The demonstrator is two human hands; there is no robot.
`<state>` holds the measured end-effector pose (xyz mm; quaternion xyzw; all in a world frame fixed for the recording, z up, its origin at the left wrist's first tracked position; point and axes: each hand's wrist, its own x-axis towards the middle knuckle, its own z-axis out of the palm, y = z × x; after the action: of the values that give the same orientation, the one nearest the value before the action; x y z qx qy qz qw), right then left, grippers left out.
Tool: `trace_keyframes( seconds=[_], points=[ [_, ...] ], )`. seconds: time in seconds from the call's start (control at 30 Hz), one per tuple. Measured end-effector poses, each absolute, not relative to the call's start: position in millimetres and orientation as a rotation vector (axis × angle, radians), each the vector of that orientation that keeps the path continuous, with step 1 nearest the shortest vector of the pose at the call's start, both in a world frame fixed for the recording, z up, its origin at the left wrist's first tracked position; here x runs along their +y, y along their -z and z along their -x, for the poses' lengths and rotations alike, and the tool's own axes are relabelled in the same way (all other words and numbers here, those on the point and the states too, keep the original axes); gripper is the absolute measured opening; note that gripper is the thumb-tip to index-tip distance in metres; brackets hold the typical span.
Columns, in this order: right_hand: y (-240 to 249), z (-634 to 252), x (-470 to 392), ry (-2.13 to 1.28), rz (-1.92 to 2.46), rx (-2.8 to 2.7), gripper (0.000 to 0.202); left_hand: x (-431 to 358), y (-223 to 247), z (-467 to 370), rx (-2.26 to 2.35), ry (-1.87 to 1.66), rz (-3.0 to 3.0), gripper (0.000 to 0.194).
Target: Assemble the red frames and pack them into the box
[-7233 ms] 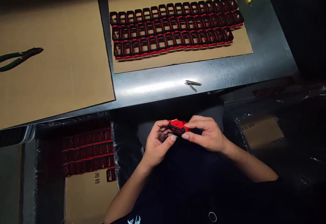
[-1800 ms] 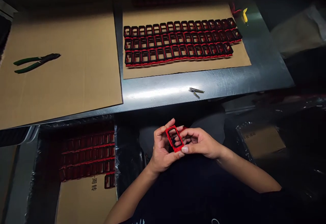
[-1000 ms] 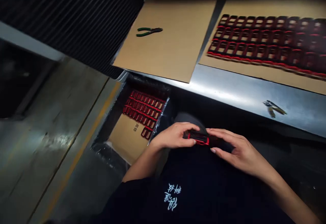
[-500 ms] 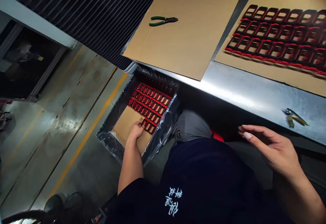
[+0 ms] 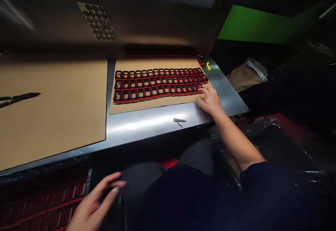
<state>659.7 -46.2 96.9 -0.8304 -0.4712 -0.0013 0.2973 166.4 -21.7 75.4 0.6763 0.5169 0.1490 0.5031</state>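
On the cardboard sheet [image 5: 157, 104] stand three rows of black-and-red rectangular frames [image 5: 154, 90]. My right hand [image 5: 210, 101] reaches the right end of the nearest row, its fingertips at the last frame, with a gap between thumb and index finger. Whether it touches that frame is hard to tell. At the lower left, my left hand [image 5: 94, 204] is in the air, blurred, fingers apart and holding nothing. Beneath and beside it, more red-and-black frames [image 5: 44, 206] lie in a box, smeared by motion.
Small nippers [image 5: 179, 120] lie on the metal table edge [image 5: 136, 129]. Green-handled pliers [image 5: 19, 98] rest on another cardboard sheet [image 5: 70, 101]. A yellow tool [image 5: 208, 66] is at the back right. A plastic-lined box [image 5: 278, 147] stands at the lower right, below the table.
The view has swung right. My left hand has left the frames in the box and come up with nothing in it. My right hand has moved onto the table by the rows.
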Motion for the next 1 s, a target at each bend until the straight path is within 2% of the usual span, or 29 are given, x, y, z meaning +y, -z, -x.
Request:
trace_keyframes(
  seconds=[0.07,0.17,0.33,0.4,0.5,0.53,0.57,0.63,0.7,0.77,0.87,0.9,1.0],
  points=[
    [-91.7,-662.7,-29.1,-0.006,2.216,-1.294,0.034,-22.1,-71.5,-211.7,1.039,-0.239,-1.626,0.043],
    [-90.4,-667.4,-15.9,-0.023,2.226,-1.344,0.020,-28.7,-79.1,-271.8,0.740,-0.177,-1.706,0.029],
    [-106.7,-660.4,-46.6,0.021,2.258,-1.407,0.006,-41.9,-79.9,-298.8,0.541,-0.070,-1.587,0.023],
    [-111.6,-629.5,-72.4,0.039,2.244,-1.468,0.006,-48.2,-70.4,-300.5,0.629,-0.217,-1.352,0.033],
    [-107.7,-552.1,-110.2,-0.026,2.135,-1.661,0.004,-59.7,-59.8,-315.9,0.742,-0.496,-0.906,0.062],
    [-104.1,-524.5,-120.9,-0.083,2.051,-1.769,0.005,-62.3,-58.8,-323.2,0.762,-0.551,-0.789,0.067],
    [-100.3,-499.6,-130.4,-0.118,1.931,-1.914,0.011,-63.7,-58.9,-329.9,0.780,-0.581,-0.691,0.065],
    [-93.3,-464.2,-146.1,-0.122,1.754,-1.994,0.024,-62.7,-60.3,-337.0,0.845,-0.648,-0.514,0.051],
    [-87.7,-451.5,-156.7,-0.193,1.520,-1.944,0.035,-59.8,-61.2,-332.3,0.910,-0.647,-0.425,0.040],
    [-82.4,-454.8,-160.9,-0.343,1.350,-1.786,0.052,-60.4,-61.6,-318.5,0.929,-0.572,-0.385,0.038],
    [-74.9,-462.8,-155.5,-0.726,1.377,-1.592,0.112,-69.9,-63.4,-297.7,0.829,-0.416,-0.363,0.045],
    [-72.9,-462.3,-151.9,-0.823,1.350,-1.576,0.117,-73.8,-64.1,-293.5,0.795,-0.381,-0.366,0.048],
    [-69.5,-453.5,-141.8,-0.964,1.220,-1.530,0.098,-80.6,-65.1,-288.8,0.794,-0.365,-0.401,0.050]
  ],
)
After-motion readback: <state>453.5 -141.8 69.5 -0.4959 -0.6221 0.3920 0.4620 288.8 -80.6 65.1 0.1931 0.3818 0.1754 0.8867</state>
